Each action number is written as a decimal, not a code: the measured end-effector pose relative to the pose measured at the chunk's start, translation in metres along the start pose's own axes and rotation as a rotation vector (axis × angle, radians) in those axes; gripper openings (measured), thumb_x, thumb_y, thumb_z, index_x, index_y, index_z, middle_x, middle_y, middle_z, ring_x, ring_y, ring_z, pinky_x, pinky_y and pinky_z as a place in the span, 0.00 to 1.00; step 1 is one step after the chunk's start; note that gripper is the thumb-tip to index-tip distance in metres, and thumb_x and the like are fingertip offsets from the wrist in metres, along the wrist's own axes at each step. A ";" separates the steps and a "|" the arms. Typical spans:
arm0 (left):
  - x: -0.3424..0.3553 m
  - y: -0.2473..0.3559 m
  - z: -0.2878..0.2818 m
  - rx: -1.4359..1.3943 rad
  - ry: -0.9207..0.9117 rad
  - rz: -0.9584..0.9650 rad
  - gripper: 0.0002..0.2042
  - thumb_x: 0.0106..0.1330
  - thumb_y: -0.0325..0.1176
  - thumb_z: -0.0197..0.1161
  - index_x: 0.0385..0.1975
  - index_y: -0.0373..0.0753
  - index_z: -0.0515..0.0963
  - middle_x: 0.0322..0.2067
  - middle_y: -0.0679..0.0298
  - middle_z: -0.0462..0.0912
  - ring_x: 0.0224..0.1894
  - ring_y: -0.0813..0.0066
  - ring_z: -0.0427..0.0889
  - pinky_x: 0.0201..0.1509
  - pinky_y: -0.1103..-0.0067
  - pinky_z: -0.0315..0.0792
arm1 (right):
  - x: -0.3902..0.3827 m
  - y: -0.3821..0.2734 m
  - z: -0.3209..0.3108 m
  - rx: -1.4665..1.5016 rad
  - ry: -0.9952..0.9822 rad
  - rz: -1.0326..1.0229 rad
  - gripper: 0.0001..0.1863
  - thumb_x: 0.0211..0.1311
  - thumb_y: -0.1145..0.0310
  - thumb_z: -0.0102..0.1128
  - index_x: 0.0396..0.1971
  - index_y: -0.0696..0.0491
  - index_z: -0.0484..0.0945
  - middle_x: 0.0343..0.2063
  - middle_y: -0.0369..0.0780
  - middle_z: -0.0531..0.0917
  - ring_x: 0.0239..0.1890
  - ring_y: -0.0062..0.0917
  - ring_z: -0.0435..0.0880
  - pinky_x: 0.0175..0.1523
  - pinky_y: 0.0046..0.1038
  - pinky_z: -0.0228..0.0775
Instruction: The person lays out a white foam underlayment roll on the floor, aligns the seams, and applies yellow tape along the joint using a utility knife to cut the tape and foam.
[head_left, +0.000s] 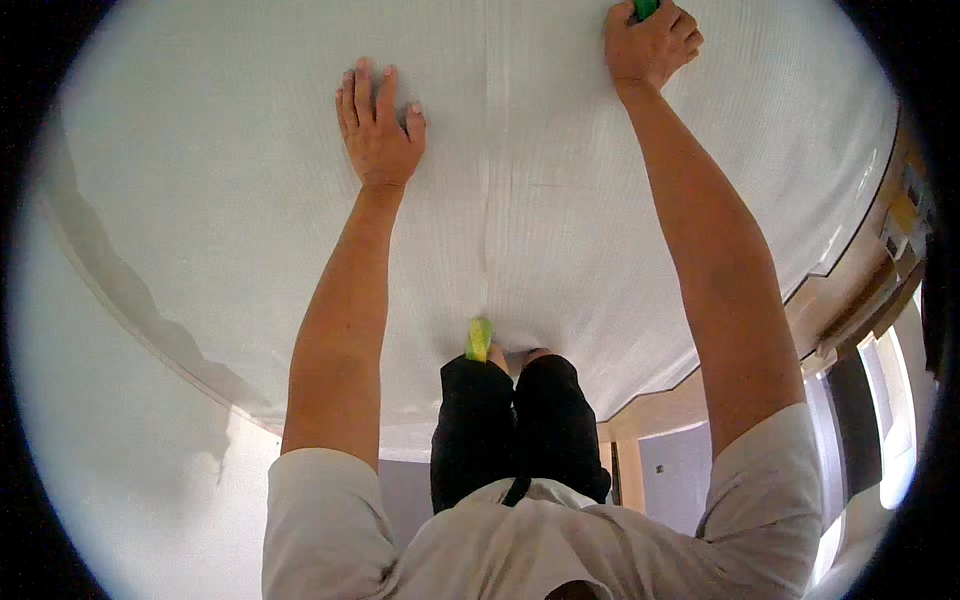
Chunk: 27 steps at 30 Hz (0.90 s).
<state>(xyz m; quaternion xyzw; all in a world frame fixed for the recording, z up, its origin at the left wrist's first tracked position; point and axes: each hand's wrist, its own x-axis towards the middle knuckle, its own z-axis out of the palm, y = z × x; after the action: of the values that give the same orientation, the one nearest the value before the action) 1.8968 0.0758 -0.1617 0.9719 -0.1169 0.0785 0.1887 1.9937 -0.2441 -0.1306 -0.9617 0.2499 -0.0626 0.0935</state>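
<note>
My left hand (380, 137) lies on a broad white sheet (540, 235), palm down with the fingers stretched out, and holds nothing. Farther off to the right, at the top edge of the view, the fingers of my right hand (650, 48) are curled around a green object (646, 8). Only a small part of that object shows between thumb and fingers, so its kind is hidden. A yellow-green item (479, 339) stands out at my left knee, too small to name. Fine wrinkles and a lengthwise crease run through the sheet between my hands.
My legs in black shorts (478, 430) are at the sheet's near side. A white wall (120, 400) borders the sheet on the left. Along the right runs a brown wooden edge (850, 300), with stacked items (905, 215) beyond it and bright openings at the lower right.
</note>
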 end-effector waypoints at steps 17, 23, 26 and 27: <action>0.217 -0.050 0.007 0.213 0.054 0.039 0.25 0.81 0.41 0.43 0.72 0.34 0.65 0.73 0.46 0.62 0.76 0.49 0.56 0.82 0.61 0.46 | 0.010 0.024 -0.007 -0.033 0.098 -0.097 0.25 0.60 0.70 0.63 0.57 0.62 0.73 0.54 0.52 0.75 0.60 0.48 0.69 0.70 0.51 0.54; 0.210 -0.040 -0.003 0.252 0.022 0.063 0.25 0.79 0.39 0.44 0.70 0.34 0.67 0.72 0.46 0.64 0.75 0.48 0.60 0.81 0.59 0.50 | 0.006 0.032 -0.023 0.057 0.063 -0.062 0.24 0.60 0.70 0.63 0.56 0.61 0.73 0.52 0.51 0.76 0.57 0.47 0.70 0.69 0.51 0.56; 0.206 -0.032 0.004 0.219 0.053 0.031 0.25 0.78 0.38 0.47 0.70 0.34 0.68 0.72 0.45 0.64 0.74 0.47 0.60 0.80 0.59 0.50 | 0.004 0.056 -0.004 -0.099 0.200 -0.211 0.23 0.61 0.65 0.63 0.53 0.61 0.76 0.49 0.49 0.79 0.55 0.43 0.73 0.66 0.48 0.62; 0.199 -0.028 0.012 0.216 0.045 0.035 0.25 0.78 0.38 0.47 0.70 0.34 0.68 0.72 0.46 0.64 0.74 0.47 0.60 0.80 0.59 0.50 | 0.002 0.073 0.002 -0.090 0.210 -0.207 0.25 0.60 0.60 0.62 0.53 0.59 0.76 0.50 0.49 0.78 0.56 0.45 0.71 0.65 0.49 0.61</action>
<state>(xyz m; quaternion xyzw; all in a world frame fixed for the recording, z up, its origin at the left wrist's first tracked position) 2.0965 0.0568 -0.1430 0.9823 -0.1204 0.1159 0.0841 1.9614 -0.3071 -0.1475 -0.9738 0.1603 -0.1607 0.0167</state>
